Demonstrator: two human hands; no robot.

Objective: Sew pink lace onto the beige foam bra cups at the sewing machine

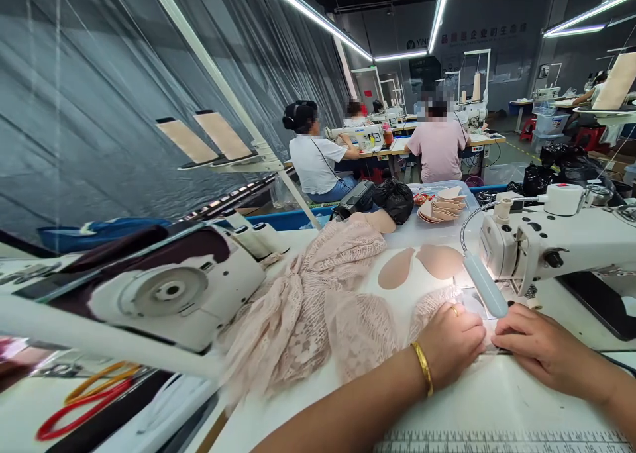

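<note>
Under the sewing machine's head (501, 241) lies a piece of beige lace fabric (431, 304), lit by a lamp on a bendy neck (484, 286). My left hand (450, 340), with a ring and a gold bangle, is closed on this lace just left of the lamp. Close by on the right, my right hand (539, 340) has its fingers pressed together at the fabric's edge, their tips partly hidden. The lamp hides much of the needle area. Two beige bra cups (396, 269) lie flat behind the lace.
A heap of beige lace (303, 294) covers the table's left side. Behind it sit a black plastic bag (393, 200) and a clear tray (460, 224) with stacked cups. A ruler strip (501, 442) runs along the front. Other people sew at tables farther back.
</note>
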